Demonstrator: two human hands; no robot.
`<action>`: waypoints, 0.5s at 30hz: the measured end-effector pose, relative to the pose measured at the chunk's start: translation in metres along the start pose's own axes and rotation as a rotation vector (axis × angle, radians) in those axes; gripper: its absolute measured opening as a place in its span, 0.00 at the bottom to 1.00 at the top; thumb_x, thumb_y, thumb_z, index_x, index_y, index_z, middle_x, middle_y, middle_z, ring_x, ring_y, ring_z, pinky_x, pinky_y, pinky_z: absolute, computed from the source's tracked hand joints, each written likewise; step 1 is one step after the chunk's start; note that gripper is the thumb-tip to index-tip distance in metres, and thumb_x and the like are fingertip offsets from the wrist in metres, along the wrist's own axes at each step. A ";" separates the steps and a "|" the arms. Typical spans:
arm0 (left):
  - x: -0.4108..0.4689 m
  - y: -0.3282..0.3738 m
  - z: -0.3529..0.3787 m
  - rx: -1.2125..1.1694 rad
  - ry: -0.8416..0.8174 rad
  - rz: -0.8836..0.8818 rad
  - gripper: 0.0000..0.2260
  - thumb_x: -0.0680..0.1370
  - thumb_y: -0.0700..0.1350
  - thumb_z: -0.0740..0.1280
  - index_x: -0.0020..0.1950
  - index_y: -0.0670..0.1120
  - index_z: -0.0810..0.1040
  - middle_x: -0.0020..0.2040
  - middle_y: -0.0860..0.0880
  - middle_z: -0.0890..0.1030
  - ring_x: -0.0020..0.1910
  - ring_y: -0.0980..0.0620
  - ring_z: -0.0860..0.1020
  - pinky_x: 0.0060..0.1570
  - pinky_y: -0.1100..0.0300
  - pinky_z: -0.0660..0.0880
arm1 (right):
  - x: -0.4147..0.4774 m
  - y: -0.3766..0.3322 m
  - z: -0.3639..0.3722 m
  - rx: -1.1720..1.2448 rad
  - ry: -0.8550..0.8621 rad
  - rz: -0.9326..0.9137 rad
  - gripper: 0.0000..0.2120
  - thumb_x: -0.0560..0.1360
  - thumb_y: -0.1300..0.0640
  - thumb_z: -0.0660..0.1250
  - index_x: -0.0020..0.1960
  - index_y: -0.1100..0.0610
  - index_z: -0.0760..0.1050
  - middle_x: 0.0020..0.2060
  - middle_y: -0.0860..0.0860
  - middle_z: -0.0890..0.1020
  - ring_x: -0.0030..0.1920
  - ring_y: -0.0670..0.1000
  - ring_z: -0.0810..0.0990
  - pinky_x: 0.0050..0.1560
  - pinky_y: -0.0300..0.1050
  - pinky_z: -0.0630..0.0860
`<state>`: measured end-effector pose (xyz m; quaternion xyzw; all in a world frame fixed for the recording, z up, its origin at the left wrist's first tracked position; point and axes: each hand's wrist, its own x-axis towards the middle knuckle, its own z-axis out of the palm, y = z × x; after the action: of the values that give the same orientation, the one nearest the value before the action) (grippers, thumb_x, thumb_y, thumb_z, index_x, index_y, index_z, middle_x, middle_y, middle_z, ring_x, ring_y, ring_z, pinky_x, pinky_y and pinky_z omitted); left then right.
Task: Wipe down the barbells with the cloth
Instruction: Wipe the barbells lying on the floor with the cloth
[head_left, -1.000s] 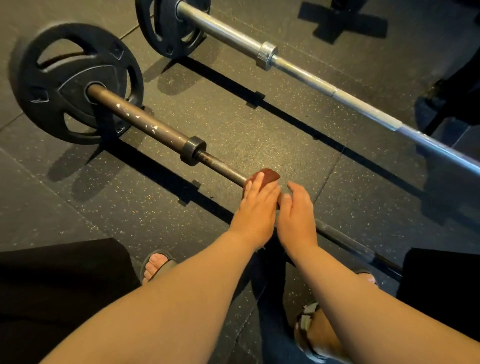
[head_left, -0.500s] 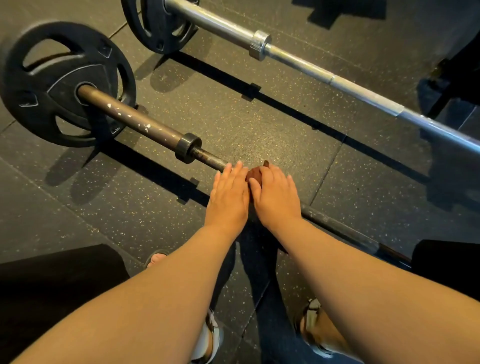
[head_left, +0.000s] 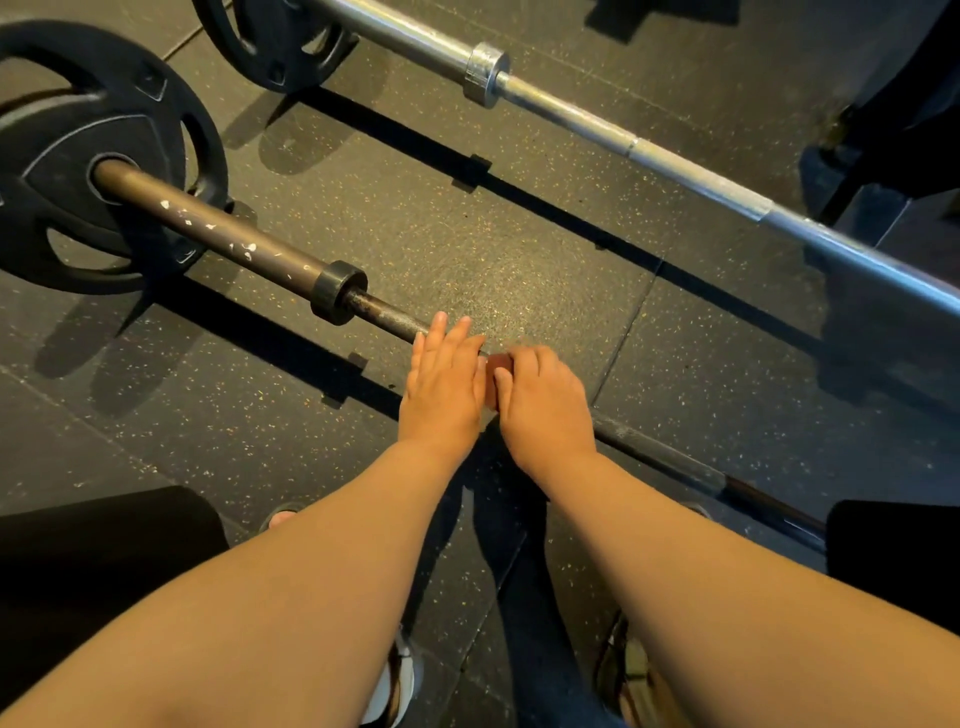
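Reddish-brown cloth (head_left: 497, 364) sitting on dark barbell (head_left: 234, 239), just right of its collar (head_left: 338, 291)
R hand (head_left: 543, 402) is curling fingers round cloth & bar; L hand (head_left: 444, 384) is lying flat, fingers straight, on bar betw. collar & cloth; silver barbell (head_left: 571, 111) lying beyond collar

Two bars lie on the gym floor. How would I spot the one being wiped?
On the speckled rubber floor two barbells lie side by side. Take the nearer one, the dark barbell under the left hand and right hand, with a black plate at its left end. Unlike the shiny silver barbell behind it, it is dull brown with white chips.
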<state>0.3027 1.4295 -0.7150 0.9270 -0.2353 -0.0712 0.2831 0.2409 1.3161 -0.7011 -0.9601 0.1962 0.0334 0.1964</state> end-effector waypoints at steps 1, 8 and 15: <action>-0.001 0.001 0.001 0.009 0.011 0.003 0.17 0.87 0.45 0.54 0.75 0.43 0.71 0.81 0.46 0.63 0.83 0.47 0.48 0.80 0.52 0.39 | -0.008 0.011 -0.003 0.001 0.025 -0.019 0.20 0.84 0.48 0.51 0.65 0.58 0.73 0.60 0.56 0.77 0.56 0.59 0.77 0.57 0.55 0.73; -0.003 0.023 0.010 0.035 0.004 -0.061 0.16 0.87 0.44 0.52 0.71 0.42 0.71 0.82 0.45 0.58 0.83 0.46 0.43 0.78 0.54 0.33 | -0.044 0.047 -0.014 -0.100 0.194 0.428 0.17 0.83 0.52 0.52 0.58 0.55 0.78 0.52 0.53 0.81 0.55 0.57 0.79 0.79 0.61 0.53; -0.012 0.038 0.017 0.111 -0.082 0.008 0.18 0.87 0.45 0.51 0.75 0.43 0.68 0.83 0.46 0.56 0.83 0.46 0.42 0.80 0.50 0.36 | -0.049 0.069 -0.019 0.064 0.072 0.042 0.12 0.84 0.54 0.57 0.61 0.56 0.77 0.57 0.54 0.78 0.55 0.58 0.76 0.62 0.56 0.72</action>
<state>0.2729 1.3992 -0.7077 0.9368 -0.2538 -0.0946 0.2215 0.1690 1.2683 -0.7016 -0.9496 0.2244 -0.0034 0.2190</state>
